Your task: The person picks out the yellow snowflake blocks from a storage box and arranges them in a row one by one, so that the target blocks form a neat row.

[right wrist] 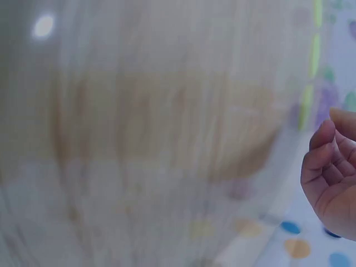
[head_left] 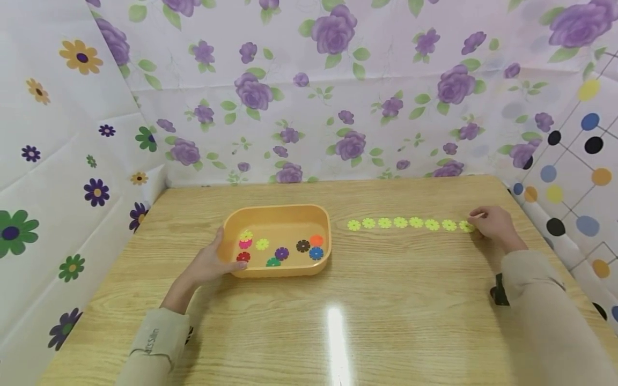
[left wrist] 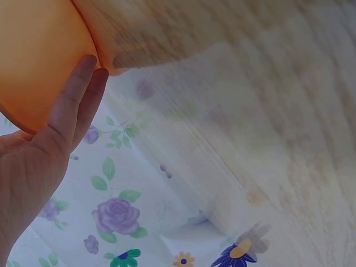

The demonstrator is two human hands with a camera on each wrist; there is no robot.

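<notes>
An orange plastic basket (head_left: 275, 214) stands left of the table's middle, holding several small flower-shaped discs in mixed colours. My left hand (head_left: 212, 262) grips its left end, thumb over the front rim; in the left wrist view the fingers (left wrist: 72, 100) lie along the basket's outer wall (left wrist: 44, 55). To the right, several yellow flower discs (head_left: 400, 222) form a straight row. At the row's right end is my right hand (head_left: 494, 225), its fingertips close beside the last yellow disc (head_left: 466, 226). The right wrist view shows curled fingers (right wrist: 317, 161), with nothing visible between them.
The wood-grain table (head_left: 386, 300) reaches back to a wall sheet with purple flowers (head_left: 338, 145). Patterned sheets also hang at the left and right. A dark device (head_left: 500, 292) shows beside the right wrist. Glare (head_left: 335, 338) lies on the front of the tabletop.
</notes>
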